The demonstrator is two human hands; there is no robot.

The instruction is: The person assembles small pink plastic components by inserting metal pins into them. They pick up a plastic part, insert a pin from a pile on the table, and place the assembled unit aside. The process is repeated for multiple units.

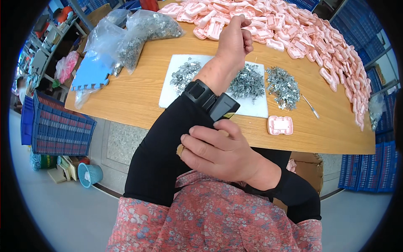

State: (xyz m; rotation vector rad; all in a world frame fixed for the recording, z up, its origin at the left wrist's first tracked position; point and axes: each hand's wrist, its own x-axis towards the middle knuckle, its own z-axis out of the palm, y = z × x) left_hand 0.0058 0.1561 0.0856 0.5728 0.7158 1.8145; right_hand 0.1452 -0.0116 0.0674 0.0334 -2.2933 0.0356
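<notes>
My left hand is raised over the wooden table with its fingers curled into a fist; nothing shows inside it. A black band with a small black device sits on that wrist, at the end of a black sleeve. My right hand crosses over from the right and grips this sleeve just below the device. Under the left forearm lies a white foam pad with piles of small metal parts. A single pink plastic casing rests near the table's front edge.
A big heap of pink casings covers the far and right side of the table. Clear bags of metal parts and a blue foam tile lie at the left. A thin tool lies nearby. Blue crates and a teal basket stand on the floor.
</notes>
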